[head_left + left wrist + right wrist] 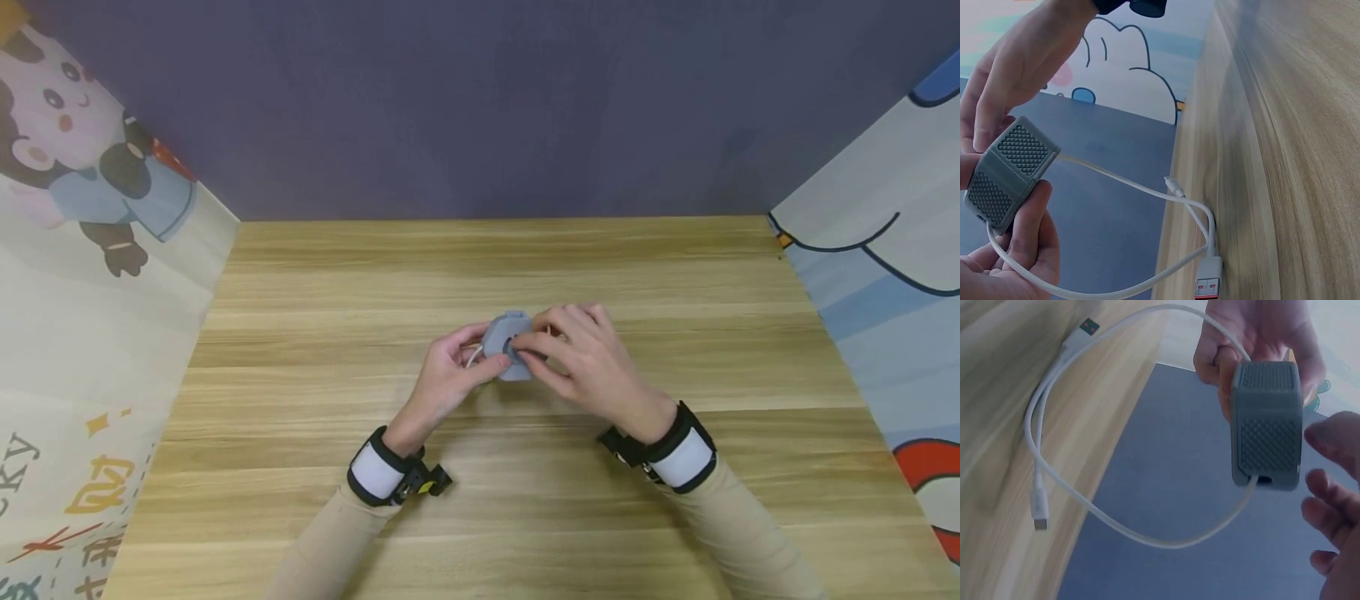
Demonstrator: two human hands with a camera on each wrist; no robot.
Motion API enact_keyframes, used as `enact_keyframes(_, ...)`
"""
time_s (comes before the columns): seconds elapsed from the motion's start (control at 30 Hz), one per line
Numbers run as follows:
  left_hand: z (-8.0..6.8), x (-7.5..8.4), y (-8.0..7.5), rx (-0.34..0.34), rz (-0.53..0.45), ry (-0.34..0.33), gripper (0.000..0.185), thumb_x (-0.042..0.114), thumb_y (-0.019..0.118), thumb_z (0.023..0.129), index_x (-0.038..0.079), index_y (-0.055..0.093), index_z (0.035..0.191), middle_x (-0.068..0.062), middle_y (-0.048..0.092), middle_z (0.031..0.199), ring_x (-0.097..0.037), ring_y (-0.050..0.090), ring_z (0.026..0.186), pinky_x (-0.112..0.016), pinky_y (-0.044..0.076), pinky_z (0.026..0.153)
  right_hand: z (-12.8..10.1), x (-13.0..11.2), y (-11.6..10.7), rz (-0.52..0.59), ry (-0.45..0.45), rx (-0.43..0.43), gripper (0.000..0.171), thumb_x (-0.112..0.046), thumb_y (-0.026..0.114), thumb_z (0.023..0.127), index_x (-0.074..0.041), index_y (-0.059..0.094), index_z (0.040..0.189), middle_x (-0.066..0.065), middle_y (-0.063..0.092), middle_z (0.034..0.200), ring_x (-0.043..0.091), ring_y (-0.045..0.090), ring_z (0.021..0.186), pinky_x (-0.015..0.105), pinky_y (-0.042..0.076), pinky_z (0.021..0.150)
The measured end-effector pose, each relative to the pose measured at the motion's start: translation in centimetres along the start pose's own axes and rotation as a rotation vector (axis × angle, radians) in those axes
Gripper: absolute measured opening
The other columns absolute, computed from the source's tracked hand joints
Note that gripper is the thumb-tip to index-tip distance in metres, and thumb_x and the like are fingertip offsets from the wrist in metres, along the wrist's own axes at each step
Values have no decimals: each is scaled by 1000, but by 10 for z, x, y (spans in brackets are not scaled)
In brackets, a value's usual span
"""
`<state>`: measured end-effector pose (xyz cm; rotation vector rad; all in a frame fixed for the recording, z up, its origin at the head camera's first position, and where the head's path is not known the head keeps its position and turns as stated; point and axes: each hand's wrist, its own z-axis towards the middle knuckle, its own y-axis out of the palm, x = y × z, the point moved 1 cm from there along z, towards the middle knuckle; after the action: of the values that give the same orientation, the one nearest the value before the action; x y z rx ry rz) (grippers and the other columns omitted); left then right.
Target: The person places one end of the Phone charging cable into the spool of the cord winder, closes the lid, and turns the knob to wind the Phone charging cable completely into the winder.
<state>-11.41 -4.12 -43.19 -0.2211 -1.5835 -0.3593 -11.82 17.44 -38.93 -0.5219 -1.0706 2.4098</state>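
Observation:
A grey cable winder (496, 335) with textured sides is held up above the table. My left hand (447, 372) grips it, with the thumb on its face and the fingers behind. At the winder's dark centre are the bent fingers of my right hand (592, 362). In the right wrist view, nothing shows between the right thumb and fingertips, close beside the casing (1269, 444). A white charging cable (1125, 182) leaves the winder on two sides and loops down. Its USB plug (1209, 275) and smaller connector (1039, 509) hang near each other.
Beneath the hands is a wood-grain table (315, 283). A dark blue wall (480, 108) stands behind it, with cartoon-printed panels on the left (90, 250) and right (885, 333). Both wrists wear black straps with small cameras.

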Motion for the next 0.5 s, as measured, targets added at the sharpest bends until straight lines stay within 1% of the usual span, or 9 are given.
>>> enact_keyframes(0.07,0,0,0,-4,0,2,52,9,72,94,-2,57,142,-21,69,130,-24,73,109,-29,60,89,1,1,-3,-17,-21,-30,20,-21,78,90,-16,77,109,7,65,103,25,58,86,44,38,76)
enact_keyframes(0.13,0,0,0,-11,2,8,52,8,71,94,-3,56,142,-22,68,131,-24,72,110,-29,59,90,2,2,-5,-44,-44,-64,24,-19,80,87,-17,78,111,6,65,104,25,58,88,44,39,77)
enact_keyframes(0.3,0,-1,-1,-19,28,22,52,5,71,93,-4,56,142,-23,69,128,-21,73,106,-27,59,86,5,2,-14,-90,-72,-203,34,-15,83,85,-22,78,118,2,65,112,22,59,95,42,42,84)
enact_keyframes(0.37,0,-1,-1,-22,38,24,52,6,71,93,-4,57,142,-22,70,126,-21,74,105,-27,59,86,7,2,-17,-104,-81,-253,39,-14,85,82,-23,78,120,1,64,114,20,58,96,41,42,86)
enact_keyframes(0.5,-1,-1,-1,-36,45,28,51,7,72,93,-2,58,141,-21,71,127,-22,73,105,-29,59,90,9,2,-21,-158,-119,-305,45,-13,87,78,-26,78,120,1,64,115,20,58,98,39,43,85)
